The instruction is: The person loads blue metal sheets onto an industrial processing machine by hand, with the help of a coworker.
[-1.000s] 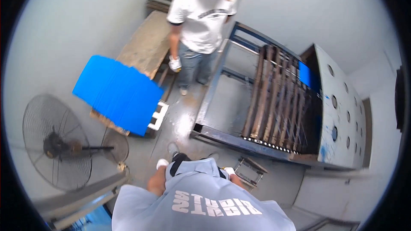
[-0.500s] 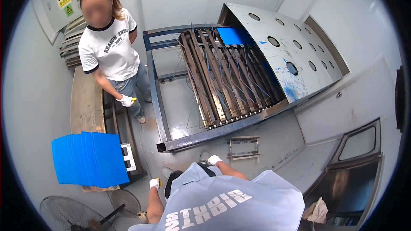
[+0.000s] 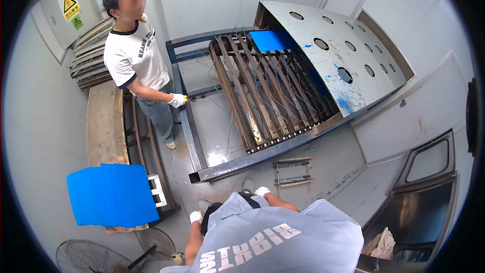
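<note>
My left hand (image 3: 196, 216), in a white glove, hangs low beside my leg. Similarly gloved, my right hand (image 3: 262, 191) is at my other side, in front of the metal frame (image 3: 262, 163). Both sets of fingers are too small and partly hidden to make out, and nothing held shows. Inside the frame, a sloping row of dark metal slats (image 3: 260, 91) carries thin upright wires. A blue sheet (image 3: 273, 41) lies at their far end, against a grey housing (image 3: 336, 60) with round holes. Left of me, a fanned stack of blue sheets (image 3: 113, 194) rests on a wooden bench (image 3: 105, 126).
A co-worker (image 3: 136, 58) stands beyond the bench, one gloved hand at the frame's left bar. A small metal rack (image 3: 294, 172) lies on the floor before the frame. A fan (image 3: 83, 257) stands at lower left, a dark metal cabinet (image 3: 414, 212) at lower right.
The co-worker has turned to the right and brought a gloved hand up to the frame's left bar. My hands appear slightly farther right, as does much of the nearby scene. The blue sheets look unchanged.
</note>
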Available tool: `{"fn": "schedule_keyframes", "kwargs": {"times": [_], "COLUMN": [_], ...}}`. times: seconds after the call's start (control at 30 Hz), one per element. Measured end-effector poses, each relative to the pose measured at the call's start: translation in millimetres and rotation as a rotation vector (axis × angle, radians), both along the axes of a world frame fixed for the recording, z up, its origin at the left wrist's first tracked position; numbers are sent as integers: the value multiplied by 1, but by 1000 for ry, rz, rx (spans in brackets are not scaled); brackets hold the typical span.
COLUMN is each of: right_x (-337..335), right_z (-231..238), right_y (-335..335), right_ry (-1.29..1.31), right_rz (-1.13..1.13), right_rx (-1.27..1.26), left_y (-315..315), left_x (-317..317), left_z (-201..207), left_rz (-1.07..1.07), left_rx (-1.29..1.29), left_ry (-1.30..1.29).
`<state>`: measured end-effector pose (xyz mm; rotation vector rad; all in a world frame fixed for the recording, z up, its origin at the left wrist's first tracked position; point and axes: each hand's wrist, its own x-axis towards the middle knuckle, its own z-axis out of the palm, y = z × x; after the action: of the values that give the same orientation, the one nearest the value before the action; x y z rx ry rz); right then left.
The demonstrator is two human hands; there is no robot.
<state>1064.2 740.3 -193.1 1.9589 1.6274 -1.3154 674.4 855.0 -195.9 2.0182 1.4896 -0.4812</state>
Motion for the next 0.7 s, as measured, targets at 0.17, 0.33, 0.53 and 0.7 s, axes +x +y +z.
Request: {"fn": "schedule_keyframes", "kwargs": {"times": [0.17, 0.33, 0.53, 0.7], "right_x": [5, -1, 8, 33], "right_z": [10, 9, 19, -14], "right_y": [5, 16, 26, 7], "right_ry": [45, 41, 48, 12], "right_rz": [-181, -355, -316, -394], "right_rx": [-14, 53, 100, 99], "left_y": [-1, 17, 106, 168], "left_x": [-10, 5, 50, 124], "left_z": [1, 31, 92, 174], "left_rz": [-223, 581, 1205, 1109], "left_rx": [-20, -228, -580, -341], "left_ry": [93, -381, -1001, -1264]}}
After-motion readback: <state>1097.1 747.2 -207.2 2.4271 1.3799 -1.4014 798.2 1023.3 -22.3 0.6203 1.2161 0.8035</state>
